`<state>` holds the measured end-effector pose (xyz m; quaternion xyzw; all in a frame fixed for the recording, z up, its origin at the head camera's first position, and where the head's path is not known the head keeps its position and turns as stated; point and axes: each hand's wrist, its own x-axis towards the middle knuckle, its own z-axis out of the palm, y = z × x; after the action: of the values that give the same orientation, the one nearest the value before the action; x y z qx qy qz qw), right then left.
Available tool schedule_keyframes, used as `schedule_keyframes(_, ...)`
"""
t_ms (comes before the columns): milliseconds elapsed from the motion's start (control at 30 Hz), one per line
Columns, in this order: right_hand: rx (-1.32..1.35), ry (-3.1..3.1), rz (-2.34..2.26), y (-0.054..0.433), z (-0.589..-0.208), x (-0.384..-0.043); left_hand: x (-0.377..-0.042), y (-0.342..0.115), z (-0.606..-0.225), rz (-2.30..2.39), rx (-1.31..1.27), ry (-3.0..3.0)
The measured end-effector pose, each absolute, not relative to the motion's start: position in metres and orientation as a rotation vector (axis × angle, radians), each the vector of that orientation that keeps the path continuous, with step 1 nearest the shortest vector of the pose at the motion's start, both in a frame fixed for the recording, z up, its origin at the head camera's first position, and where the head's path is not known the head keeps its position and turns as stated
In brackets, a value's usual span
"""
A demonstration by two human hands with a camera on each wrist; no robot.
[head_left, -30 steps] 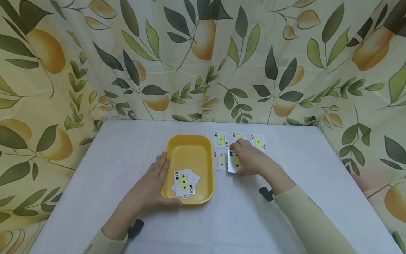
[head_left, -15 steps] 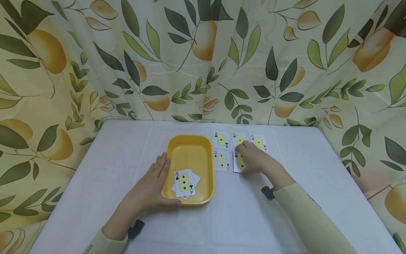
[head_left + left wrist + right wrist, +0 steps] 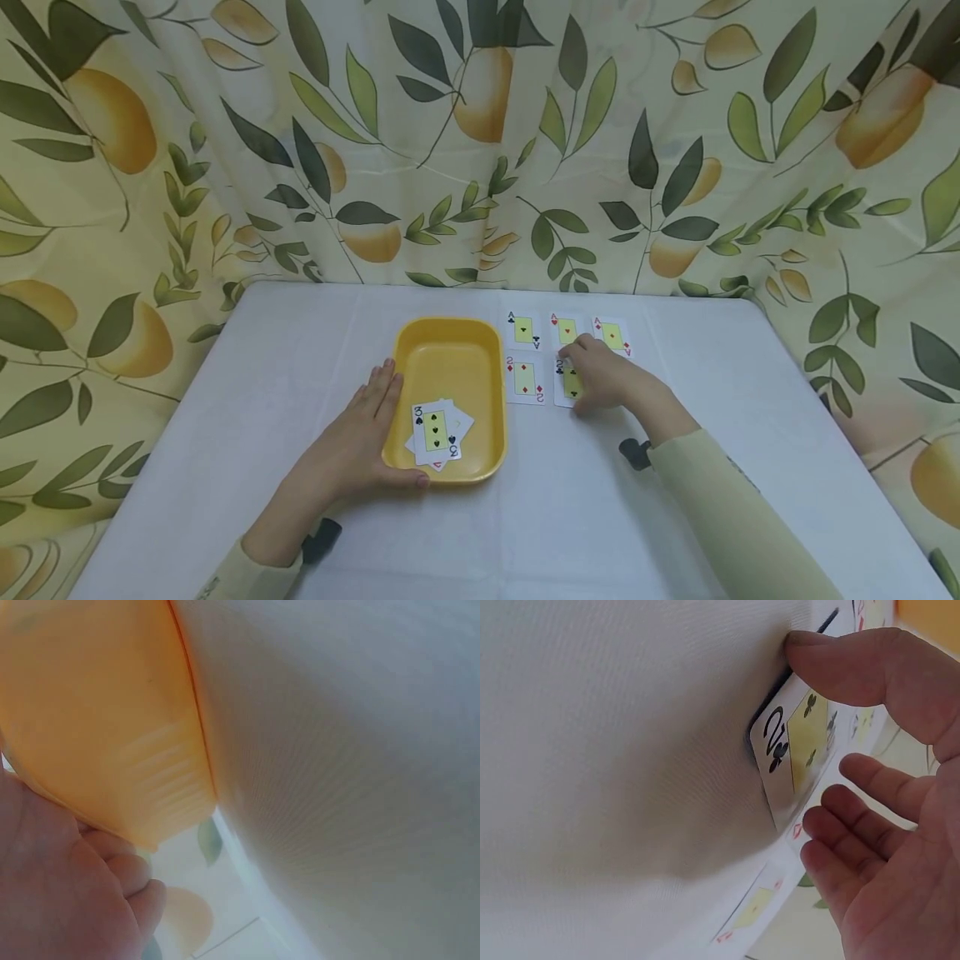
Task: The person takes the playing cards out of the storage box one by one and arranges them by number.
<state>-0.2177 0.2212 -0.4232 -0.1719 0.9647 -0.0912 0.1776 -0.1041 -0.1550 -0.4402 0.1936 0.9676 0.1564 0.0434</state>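
My left hand (image 3: 358, 433) lies along the left side of the yellow plastic tray (image 3: 450, 329), fingers fairly straight against its rim and thumb at its near-left corner. Loosely stacked playing cards lie in the tray, a three of spades (image 3: 433, 433) on top. To the right, my right hand (image 3: 606, 379) pinches a two of clubs (image 3: 568, 385) by its edges, low over the white cloth. Seen from the right wrist, the thumb (image 3: 840, 667) presses one edge of that two of clubs (image 3: 780, 746), with a shadow under it. Its right part is hidden in the head view.
Beside the two of clubs lies a two of diamonds (image 3: 525, 379). Behind them runs a row with the ace of clubs (image 3: 522, 331), ace of hearts (image 3: 566, 327) and ace of diamonds (image 3: 611, 335). A leaf-and-fruit curtain (image 3: 480, 167) hangs behind the white-covered table (image 3: 315, 333).
My right hand has shifted right with the two of clubs, uncovering the two of diamonds, and the card has come down lower. The left hand and tray stay put.
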Motion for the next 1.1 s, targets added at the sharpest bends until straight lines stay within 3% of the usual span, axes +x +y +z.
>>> schedule_keyframes(433, -0.602, 2.775, -0.364, 0.208, -0.403, -0.208, -0.105, -0.155, -0.44, 0.486, 0.611, 2.967)
schedule_keyframes(800, -0.85, 2.733, -0.454, 0.145, -0.37, -0.182, -0.104, -0.155, -0.438, 0.491, 0.601, 2.948)
schedule_keyframes(1100, -1.02, 2.628, -0.344, 0.097, -0.385, -0.165, -0.105, -0.155, -0.44, 0.475, 0.605, 2.948)
